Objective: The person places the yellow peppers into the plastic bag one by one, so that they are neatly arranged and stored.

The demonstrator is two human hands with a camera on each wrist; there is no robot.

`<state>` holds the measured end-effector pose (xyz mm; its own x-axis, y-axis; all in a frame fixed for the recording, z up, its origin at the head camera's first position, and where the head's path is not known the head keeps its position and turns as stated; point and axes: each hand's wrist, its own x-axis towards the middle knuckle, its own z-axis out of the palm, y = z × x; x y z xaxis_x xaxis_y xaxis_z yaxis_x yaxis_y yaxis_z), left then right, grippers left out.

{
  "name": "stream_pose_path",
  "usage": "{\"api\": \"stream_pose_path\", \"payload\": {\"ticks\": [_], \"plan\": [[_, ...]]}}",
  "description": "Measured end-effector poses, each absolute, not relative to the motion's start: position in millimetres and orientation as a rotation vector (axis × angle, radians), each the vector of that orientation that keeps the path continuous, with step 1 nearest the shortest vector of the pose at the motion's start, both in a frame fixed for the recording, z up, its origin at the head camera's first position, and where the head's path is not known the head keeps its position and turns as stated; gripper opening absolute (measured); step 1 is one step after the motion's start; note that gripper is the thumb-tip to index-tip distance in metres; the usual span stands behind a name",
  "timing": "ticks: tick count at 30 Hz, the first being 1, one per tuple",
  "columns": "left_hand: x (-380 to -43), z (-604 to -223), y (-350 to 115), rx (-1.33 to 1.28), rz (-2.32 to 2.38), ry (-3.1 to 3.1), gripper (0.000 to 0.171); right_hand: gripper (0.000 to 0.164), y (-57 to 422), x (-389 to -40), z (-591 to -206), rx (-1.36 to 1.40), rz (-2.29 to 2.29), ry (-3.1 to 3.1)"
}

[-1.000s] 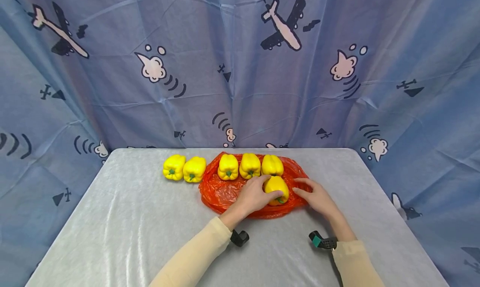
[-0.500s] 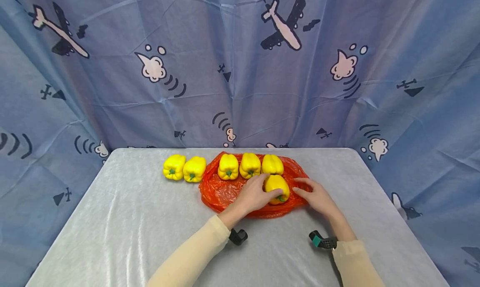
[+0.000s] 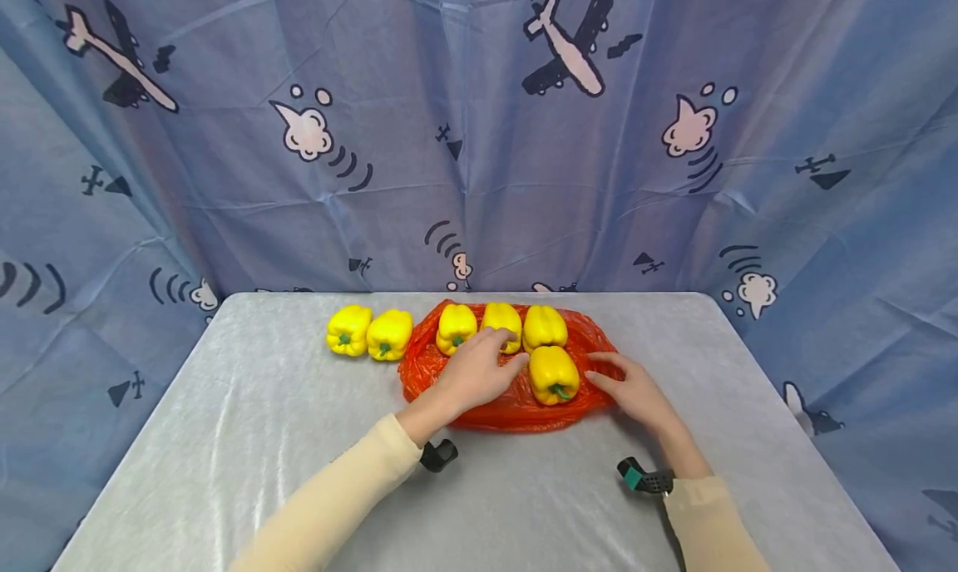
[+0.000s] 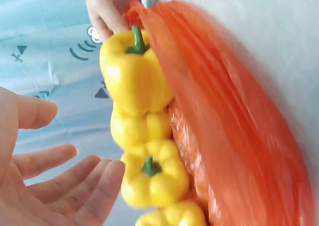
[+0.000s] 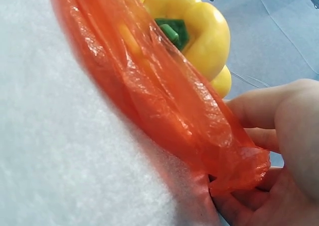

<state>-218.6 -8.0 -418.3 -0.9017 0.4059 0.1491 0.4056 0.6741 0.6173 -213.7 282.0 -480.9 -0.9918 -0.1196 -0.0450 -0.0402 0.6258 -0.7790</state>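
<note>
My left hand (image 3: pixel 473 374) hovers over the red plastic bag (image 3: pixel 494 414) with fingers apart and nothing in them. In the left wrist view its spread fingers are beside the row of yellow bell peppers (image 4: pixel 154 176). A front bell pepper (image 3: pixel 552 378), green stem toward me, stands by itself in the bag's right part. Behind it a row of three more, such as the left-hand pepper (image 3: pixel 453 331), lines the bag's far side. At the bag's right end my right hand (image 3: pixel 638 396) holds the rim; in the right wrist view its fingers (image 5: pixel 256 109) curve around the crumpled edge.
Two more yellow bell peppers (image 3: pixel 389 336) sit side by side on the table (image 3: pixel 224 431), left of the bag. A blue patterned curtain (image 3: pixel 479 140) hangs behind the table's far edge. A black camera mount (image 3: pixel 644 477) is strapped to my right wrist.
My left hand has let go of the front bell pepper and drawn back to the left. The pepper now stands alone in the bag. My right hand stays at the bag's right end.
</note>
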Motion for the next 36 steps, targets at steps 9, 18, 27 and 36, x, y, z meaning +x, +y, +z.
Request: {"api": "stream_pose_path", "payload": {"ticks": [9, 18, 27, 36], "plan": [[-226.1, -412.1, -36.3, 0.730, 1.057, 2.959, 0.039, 0.052, 284.9, -215.8, -481.9, -0.127, -1.304, 2.758], [-239.9, -412.0, -68.8, 0.660, 1.000, 3.071, 0.032, 0.051, 281.6, -215.1, -478.1, -0.125, -1.303, 2.750], [-249.5, -413.3, -111.9, 0.539, 0.973, 3.124, 0.037, 0.051, 280.1, -215.9, -481.0, -0.118, -1.300, 2.749], [-262.2, -421.1, -143.9, 0.429, 1.018, 3.137, 0.042, 0.052, 281.5, -214.8, -482.1, -0.110, -1.289, 2.756]]}}
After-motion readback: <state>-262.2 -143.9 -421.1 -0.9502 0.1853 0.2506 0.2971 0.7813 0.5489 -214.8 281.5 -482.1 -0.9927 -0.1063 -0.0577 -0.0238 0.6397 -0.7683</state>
